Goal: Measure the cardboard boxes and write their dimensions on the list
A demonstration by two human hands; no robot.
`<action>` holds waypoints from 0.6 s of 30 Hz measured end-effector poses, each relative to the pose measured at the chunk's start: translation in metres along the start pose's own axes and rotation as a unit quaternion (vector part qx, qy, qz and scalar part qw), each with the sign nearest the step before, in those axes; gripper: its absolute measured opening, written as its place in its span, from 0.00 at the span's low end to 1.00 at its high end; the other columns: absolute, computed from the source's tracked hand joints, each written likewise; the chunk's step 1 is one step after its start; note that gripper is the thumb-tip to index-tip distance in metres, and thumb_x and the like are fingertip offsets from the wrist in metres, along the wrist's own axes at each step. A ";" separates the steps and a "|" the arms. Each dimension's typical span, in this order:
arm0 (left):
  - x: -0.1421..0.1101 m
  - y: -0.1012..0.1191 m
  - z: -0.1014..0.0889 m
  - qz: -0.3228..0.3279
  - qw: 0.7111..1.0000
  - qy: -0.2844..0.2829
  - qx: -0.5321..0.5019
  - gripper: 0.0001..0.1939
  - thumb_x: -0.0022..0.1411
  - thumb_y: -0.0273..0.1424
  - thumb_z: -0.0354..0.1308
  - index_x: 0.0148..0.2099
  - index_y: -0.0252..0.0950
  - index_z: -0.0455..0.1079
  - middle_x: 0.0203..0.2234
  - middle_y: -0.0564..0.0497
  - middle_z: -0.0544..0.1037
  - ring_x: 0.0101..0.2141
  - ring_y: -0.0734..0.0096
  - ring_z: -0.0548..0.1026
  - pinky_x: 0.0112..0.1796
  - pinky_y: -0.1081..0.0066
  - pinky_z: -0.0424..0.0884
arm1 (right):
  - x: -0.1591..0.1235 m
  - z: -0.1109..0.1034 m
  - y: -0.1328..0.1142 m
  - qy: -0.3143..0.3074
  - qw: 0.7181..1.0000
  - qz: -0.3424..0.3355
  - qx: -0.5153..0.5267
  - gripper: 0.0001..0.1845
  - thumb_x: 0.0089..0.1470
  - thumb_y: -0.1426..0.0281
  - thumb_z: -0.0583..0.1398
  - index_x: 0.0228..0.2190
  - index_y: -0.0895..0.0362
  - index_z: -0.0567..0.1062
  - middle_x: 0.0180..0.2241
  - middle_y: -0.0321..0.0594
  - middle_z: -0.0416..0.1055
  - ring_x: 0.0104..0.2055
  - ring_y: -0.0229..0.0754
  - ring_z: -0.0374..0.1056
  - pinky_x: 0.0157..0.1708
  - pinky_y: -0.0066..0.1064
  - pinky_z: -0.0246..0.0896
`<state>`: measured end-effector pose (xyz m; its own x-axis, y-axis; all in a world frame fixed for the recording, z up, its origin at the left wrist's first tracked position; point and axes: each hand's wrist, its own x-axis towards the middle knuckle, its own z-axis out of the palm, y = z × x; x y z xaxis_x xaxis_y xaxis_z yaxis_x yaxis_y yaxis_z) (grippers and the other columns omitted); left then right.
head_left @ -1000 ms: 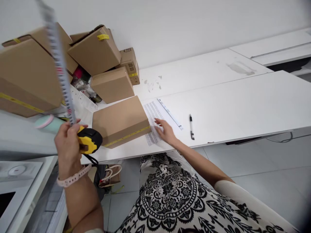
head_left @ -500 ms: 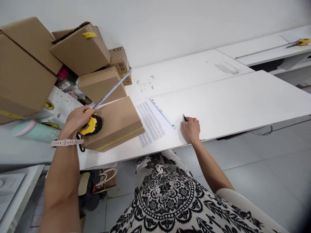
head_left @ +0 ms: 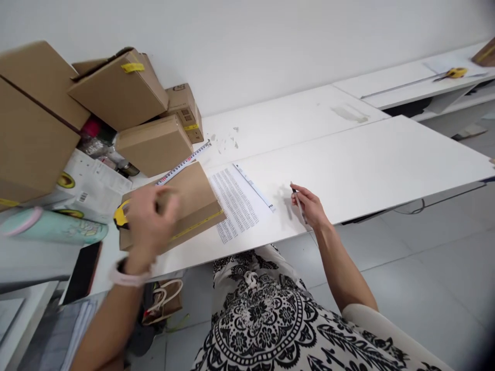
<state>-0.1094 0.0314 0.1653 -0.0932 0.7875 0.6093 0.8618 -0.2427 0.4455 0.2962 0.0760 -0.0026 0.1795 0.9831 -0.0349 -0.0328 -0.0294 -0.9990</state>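
Note:
Between the fingers of my right hand [head_left: 311,208] is a pen [head_left: 300,207], lifted a little off the white table, tip pointing away from me. My left hand [head_left: 152,216] is smeared by motion above the cardboard box [head_left: 193,190]; its fingers cannot be made out clearly. Behind that hand, the yellow and black tape measure [head_left: 121,215] lies at the left of the box. Its drawn-out blade [head_left: 181,166] runs along the box's far side and past its corner. A printed sheet [head_left: 235,203] lies just right of the box, with a clear ruler-like strip [head_left: 254,188] along its right edge.
Several cardboard boxes [head_left: 119,93] are stacked at the back left against the wall. A mint-green bottle [head_left: 69,226] and a dark flat object [head_left: 83,272] lie at the left edge. Far right, another tape measure [head_left: 457,72] rests on a white surface.
My right hand has left the sheet and picked up the pen from the table. My left hand lowered the tape measure onto the box, then came off it toward me.

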 end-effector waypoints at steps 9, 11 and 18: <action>-0.094 0.055 0.178 0.138 0.903 -0.405 0.038 0.39 0.71 0.45 0.53 0.73 0.28 0.52 0.73 0.33 0.50 0.73 0.47 0.46 0.69 0.42 0.43 | 0.044 0.013 -0.021 -0.022 0.986 -0.050 0.159 0.23 0.48 0.52 0.69 0.43 0.50 0.77 0.30 0.34 0.71 0.33 0.40 0.69 0.43 0.39 0.70; -0.095 0.049 0.188 0.142 0.892 -0.426 0.049 0.41 0.72 0.48 0.51 0.75 0.27 0.48 0.74 0.33 0.49 0.73 0.48 0.44 0.69 0.41 0.40 | 0.057 0.025 -0.019 -0.020 0.991 -0.056 0.121 0.23 0.51 0.46 0.65 0.37 0.52 0.76 0.26 0.33 0.68 0.31 0.39 0.67 0.40 0.38 0.70; -0.137 0.072 0.169 0.215 0.858 -0.466 -0.019 0.47 0.70 0.58 0.47 0.76 0.30 0.45 0.74 0.36 0.48 0.73 0.47 0.44 0.69 0.41 0.38 | 0.100 0.077 -0.010 -0.120 0.989 -0.064 0.058 0.31 0.49 0.45 0.65 0.46 0.54 0.76 0.36 0.39 0.76 0.40 0.43 0.72 0.49 0.41 0.68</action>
<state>0.0499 0.0015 0.0030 0.6837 0.7274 -0.0588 0.6982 -0.6284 0.3430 0.2388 0.1887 0.0058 -0.0479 0.9925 0.1122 -0.1391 0.1046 -0.9847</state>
